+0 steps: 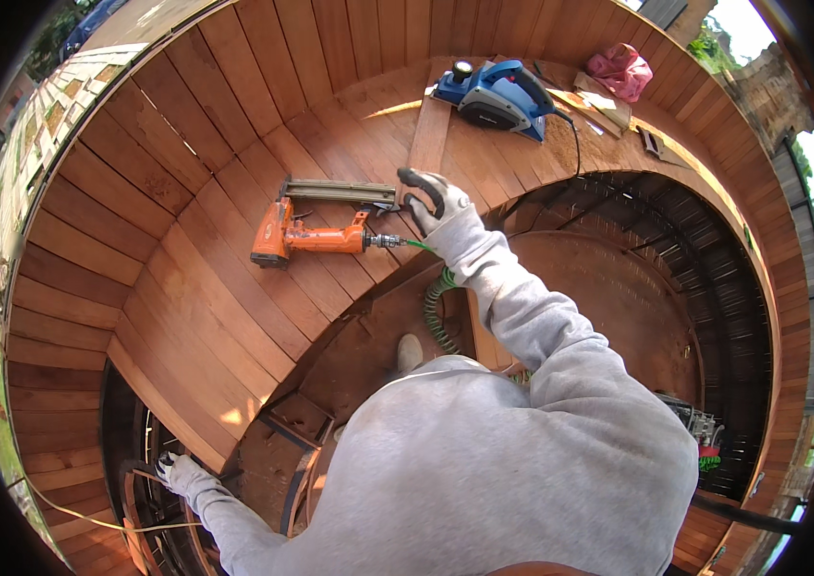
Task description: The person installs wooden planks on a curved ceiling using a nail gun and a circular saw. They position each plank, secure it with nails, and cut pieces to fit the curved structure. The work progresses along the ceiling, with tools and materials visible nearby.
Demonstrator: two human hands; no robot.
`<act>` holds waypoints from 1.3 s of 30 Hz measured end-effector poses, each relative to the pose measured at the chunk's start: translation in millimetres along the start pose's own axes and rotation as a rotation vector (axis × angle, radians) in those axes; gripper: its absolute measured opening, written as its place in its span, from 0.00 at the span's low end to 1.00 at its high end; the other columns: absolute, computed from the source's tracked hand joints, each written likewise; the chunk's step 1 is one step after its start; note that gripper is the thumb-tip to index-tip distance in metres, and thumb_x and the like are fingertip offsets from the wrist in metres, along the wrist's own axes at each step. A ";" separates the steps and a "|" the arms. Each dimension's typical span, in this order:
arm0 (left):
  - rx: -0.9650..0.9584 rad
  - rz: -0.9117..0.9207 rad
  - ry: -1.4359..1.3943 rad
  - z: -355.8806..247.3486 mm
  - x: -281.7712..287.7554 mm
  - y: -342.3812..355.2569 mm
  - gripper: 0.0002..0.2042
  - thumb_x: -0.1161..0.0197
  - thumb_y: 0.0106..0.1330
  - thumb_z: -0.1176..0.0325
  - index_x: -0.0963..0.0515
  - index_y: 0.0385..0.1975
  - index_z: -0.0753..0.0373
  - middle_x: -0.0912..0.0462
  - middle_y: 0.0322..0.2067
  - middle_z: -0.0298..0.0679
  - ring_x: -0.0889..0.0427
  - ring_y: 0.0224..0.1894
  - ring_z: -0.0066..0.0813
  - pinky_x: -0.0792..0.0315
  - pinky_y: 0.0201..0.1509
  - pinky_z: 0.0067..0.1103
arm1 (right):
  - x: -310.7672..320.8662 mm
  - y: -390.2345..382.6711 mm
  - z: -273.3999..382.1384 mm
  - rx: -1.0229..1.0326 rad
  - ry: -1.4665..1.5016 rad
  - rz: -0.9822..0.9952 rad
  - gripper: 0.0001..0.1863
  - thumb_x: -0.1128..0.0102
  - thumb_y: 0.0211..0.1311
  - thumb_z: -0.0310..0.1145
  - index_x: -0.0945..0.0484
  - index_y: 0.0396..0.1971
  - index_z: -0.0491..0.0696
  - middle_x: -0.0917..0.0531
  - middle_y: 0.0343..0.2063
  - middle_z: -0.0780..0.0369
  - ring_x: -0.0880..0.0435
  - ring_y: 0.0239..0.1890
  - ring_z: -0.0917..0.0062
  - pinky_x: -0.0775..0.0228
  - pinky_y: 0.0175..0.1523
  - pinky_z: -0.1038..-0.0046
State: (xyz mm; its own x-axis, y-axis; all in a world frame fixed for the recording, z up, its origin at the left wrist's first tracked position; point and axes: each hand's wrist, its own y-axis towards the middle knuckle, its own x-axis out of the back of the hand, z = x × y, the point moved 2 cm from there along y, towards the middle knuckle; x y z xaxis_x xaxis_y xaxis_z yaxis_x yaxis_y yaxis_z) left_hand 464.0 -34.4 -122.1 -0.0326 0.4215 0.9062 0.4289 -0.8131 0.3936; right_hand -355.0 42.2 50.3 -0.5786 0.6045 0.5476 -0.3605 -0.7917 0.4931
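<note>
An orange nail gun (pixel 320 236) with a long metal magazine and green hose lies on the curved wooden bench (pixel 224 317). At the magazine's right end, my right hand (pixel 436 206), in a white-and-black glove, has its fingers curved and apart; whether they touch the tool is unclear. Down at the left, my gloved left hand (pixel 180 468) is at the lower end of the bench, fingers curled at a dark edge beside a wooden frame; what exactly they grip is too small to make out.
A blue electric planer (pixel 503 101), wood offcuts (pixel 602 104) and a pink cloth bundle (pixel 618 69) sit farther back on the bench. A curved plank wall (pixel 186 86) surrounds it. Below are dark metal framing (pixel 296 427), a coiled green hose (pixel 437 312) and a tool (pixel 700 432) at right.
</note>
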 end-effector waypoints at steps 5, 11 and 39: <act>0.616 -0.128 -0.438 -12.4 -3.2 -46.8 0.23 0.36 0.65 0.57 0.24 0.53 0.68 0.16 0.39 0.49 0.19 0.47 0.46 0.26 0.51 0.35 | 138.4 112.3 -142.9 -0.296 -0.607 -0.225 0.39 0.32 0.60 0.43 0.36 0.70 0.54 0.26 0.63 0.54 0.30 0.67 0.60 0.39 0.72 0.64; 0.885 0.158 -0.615 -30.6 54.8 -79.4 0.17 0.44 0.67 0.61 0.20 0.48 0.66 0.18 0.39 0.45 0.23 0.39 0.37 0.29 0.45 0.29 | 176.8 209.7 -202.1 -0.525 -0.727 0.187 0.39 0.25 0.55 0.42 0.31 0.67 0.53 0.22 0.61 0.56 0.22 0.61 0.64 0.32 0.66 0.67; -1.060 0.635 -1.195 -376.4 304.2 -166.6 0.22 0.35 0.63 0.58 0.23 0.56 0.58 0.22 0.57 0.44 0.24 0.60 0.46 0.30 0.66 0.38 | 79.4 -58.1 196.4 0.092 -0.137 0.769 0.32 0.23 0.39 0.25 0.20 0.51 0.39 0.12 0.42 0.53 0.12 0.46 0.67 0.22 0.53 0.68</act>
State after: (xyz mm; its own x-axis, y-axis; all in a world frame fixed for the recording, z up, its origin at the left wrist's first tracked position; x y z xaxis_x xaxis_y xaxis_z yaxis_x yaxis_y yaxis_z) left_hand 42.9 78.2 146.1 0.7428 -0.4045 0.5336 -0.6465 -0.6405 0.4145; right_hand -236.4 153.5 198.0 -0.5437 -0.1004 0.8333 0.1707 -0.9853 -0.0073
